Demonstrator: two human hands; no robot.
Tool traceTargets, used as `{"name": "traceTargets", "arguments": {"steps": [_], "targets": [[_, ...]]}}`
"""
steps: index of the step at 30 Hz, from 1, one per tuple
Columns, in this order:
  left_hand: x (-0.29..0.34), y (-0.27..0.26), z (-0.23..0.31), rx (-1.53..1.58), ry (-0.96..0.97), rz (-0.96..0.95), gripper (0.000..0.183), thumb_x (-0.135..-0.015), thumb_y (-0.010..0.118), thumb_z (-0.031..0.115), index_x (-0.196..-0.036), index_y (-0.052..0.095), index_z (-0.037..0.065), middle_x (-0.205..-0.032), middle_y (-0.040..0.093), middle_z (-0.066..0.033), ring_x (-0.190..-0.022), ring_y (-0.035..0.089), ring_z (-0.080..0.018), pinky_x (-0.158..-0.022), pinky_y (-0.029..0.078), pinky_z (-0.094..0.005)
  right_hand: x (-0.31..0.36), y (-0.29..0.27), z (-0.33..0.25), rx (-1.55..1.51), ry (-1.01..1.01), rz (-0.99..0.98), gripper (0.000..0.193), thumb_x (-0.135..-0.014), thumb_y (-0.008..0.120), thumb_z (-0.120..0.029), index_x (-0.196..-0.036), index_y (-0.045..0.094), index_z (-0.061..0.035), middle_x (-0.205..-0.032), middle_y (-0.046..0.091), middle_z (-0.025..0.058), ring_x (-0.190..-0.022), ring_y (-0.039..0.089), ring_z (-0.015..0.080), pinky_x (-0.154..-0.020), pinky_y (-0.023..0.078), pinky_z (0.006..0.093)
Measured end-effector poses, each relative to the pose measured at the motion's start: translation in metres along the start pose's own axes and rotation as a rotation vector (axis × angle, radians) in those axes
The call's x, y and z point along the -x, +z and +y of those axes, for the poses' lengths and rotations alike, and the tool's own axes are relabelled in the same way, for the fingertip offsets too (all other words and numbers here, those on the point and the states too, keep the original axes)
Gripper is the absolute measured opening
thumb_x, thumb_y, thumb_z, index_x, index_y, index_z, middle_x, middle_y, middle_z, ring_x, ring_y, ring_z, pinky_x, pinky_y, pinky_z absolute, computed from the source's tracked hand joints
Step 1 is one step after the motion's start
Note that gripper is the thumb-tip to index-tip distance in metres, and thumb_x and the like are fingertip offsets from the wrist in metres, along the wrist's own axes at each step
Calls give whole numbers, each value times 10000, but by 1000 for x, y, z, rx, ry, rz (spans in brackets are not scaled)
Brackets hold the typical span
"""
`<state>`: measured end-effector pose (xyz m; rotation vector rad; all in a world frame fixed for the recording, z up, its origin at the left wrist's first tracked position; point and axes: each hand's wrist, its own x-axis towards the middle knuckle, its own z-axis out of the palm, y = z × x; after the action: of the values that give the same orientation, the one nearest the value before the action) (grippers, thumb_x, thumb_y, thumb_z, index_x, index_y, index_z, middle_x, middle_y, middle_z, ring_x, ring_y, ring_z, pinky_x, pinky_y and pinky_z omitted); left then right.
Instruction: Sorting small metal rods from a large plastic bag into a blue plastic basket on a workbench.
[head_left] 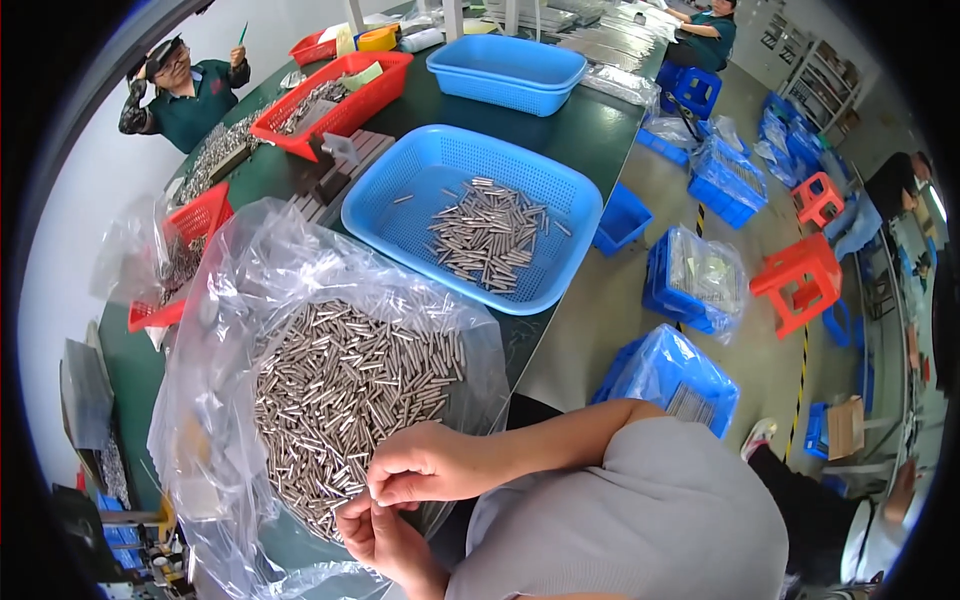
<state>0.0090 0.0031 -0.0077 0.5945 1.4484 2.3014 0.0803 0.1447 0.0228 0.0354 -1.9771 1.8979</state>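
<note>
A heap of short silvery metal pins (340, 400) lies in a large clear plastic bag (225, 330), spread open on the green table. At the heap's near edge my right hand (430, 462) is closed in a pinch, its forearm reaching in from the right. Just below it, my left hand (385, 540) is closed too, with its fingertips meeting those of the right. Whatever lies between the fingers is too small and covered to make out. Beyond the bag stands a blue perforated basket (370, 205) with a smaller pile of similar pins (490, 230).
Stacked blue basins (505, 65) and red baskets (385, 95) with metal parts stand farther along the table (420, 120). To the right, blue crates (655, 270) and red stools (800, 280) occupy the floor. One person (195, 95) is across the table; others are farther off.
</note>
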Motion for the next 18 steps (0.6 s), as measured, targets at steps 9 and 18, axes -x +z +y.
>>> {"name": "traceTargets", "arguments": {"steps": [9,18], "targets": [[-1,-2,0,-40,27,-63,127,-882,630,89,-937,558,0,-755,606,-103,-579,551,-140,-482,454,-236,2,0,11,22,-41,4,69,-832,663,-115,-852,637,-54,-795,609,63,-736,601,229,-649,460,330],[2,-2,6,-217,129,-106,161,-857,667,92,-849,535,0,-750,608,-95,-581,530,-124,-517,436,-236,8,-5,13,36,-125,11,141,-776,727,-113,-850,617,-64,-817,599,32,-721,584,176,-606,468,307]]}}
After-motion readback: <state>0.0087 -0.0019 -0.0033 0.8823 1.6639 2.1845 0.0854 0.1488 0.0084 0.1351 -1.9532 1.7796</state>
